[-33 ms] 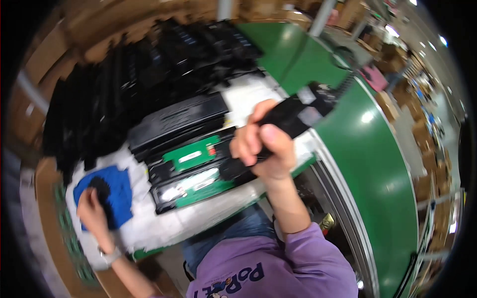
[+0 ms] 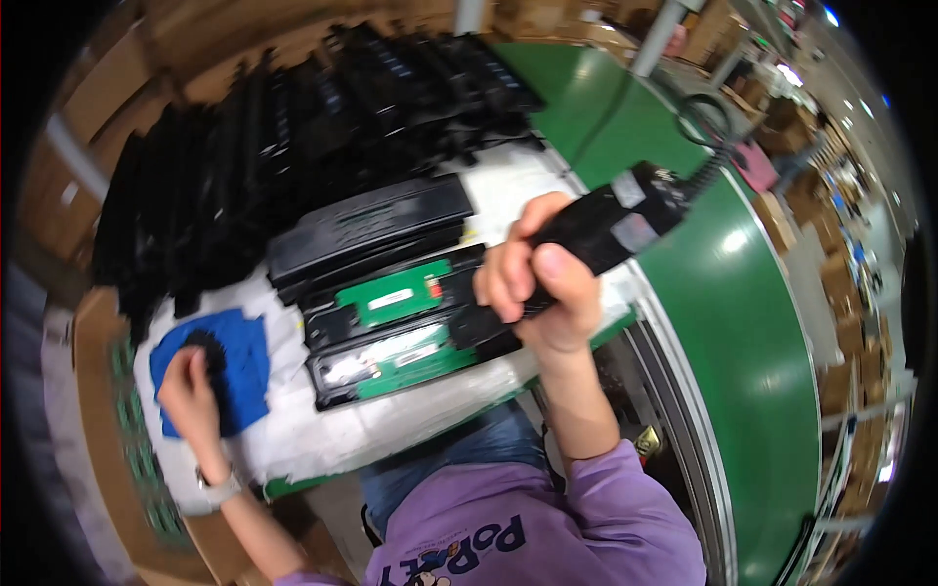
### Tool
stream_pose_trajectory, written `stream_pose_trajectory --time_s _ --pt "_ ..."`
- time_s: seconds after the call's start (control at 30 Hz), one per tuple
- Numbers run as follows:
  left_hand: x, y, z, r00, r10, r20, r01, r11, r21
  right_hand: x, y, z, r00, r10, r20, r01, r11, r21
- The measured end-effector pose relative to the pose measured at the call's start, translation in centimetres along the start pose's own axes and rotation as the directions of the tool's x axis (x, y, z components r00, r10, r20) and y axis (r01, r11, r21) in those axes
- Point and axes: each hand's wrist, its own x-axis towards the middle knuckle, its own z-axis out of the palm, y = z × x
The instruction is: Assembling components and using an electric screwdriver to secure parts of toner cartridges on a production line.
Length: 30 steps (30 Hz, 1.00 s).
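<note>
1. The right hand [image 2: 539, 293] is closed tightly around a black power tool [image 2: 608, 227]; the fingers wrap the grip and the thumb lies on top.
2. The tool is held above the right end of the black cartridge [image 2: 391, 337] with green labels, and its body points up and right from the cartridge, over the green conveyor [image 2: 752, 322].
3. A coiled black cable [image 2: 705, 146] goes from the far end of the tool, further right of the cartridge.
4. The cartridge lies on a white cloth [image 2: 391, 430], directly in front of the person.
5. A second black cartridge [image 2: 366, 230] lies just behind the first one, touching or nearly touching it.
6. The left hand [image 2: 191, 391] is far to the left of the cartridge. It rests on a blue cloth [image 2: 249, 366], with the fingers curled around a small dark thing [image 2: 207, 347]; I cannot tell what it is.
7. Behind the cartridge stands a big pile of black parts [image 2: 293, 107].
8. Left of the cartridge, at the edge of the white cloth, there are brown cardboard boxes [image 2: 93, 322].
</note>
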Motion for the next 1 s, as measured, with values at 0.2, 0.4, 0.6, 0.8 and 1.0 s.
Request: stream_pose_trajectory --time_s 0.2,0.4,0.6,0.8,1.0 --pt "-0.9 7.4 2.8 0.912 -0.038 0.408 0.341 0.619 -0.707 0.9 2.4 1.3 0.995 0.064 0.076 -0.055 0.993 -0.106" --pt "-1.2 10.6 5.7 0.689 0.097 0.719 0.67 0.294 -0.682 0.9 4.0 2.0 0.985 0.167 0.052 -0.159 0.978 -0.133" --pt "-1.2 12.4 7.2 0.622 0.167 0.765 0.742 0.187 -0.644 0.8 3.6 1.9 0.971 0.238 0.027 -0.229 0.954 -0.193" --pt "-2.1 11.8 8.6 0.585 0.201 0.786 0.791 0.073 -0.608 0.7 4.9 2.4 0.974 0.154 0.165 -0.086 0.929 -0.361" --pt "-2.1 11.7 8.7 0.592 0.209 0.778 0.797 -0.006 -0.604 0.4 4.5 2.6 0.97 0.156 0.187 -0.078 0.926 -0.369"
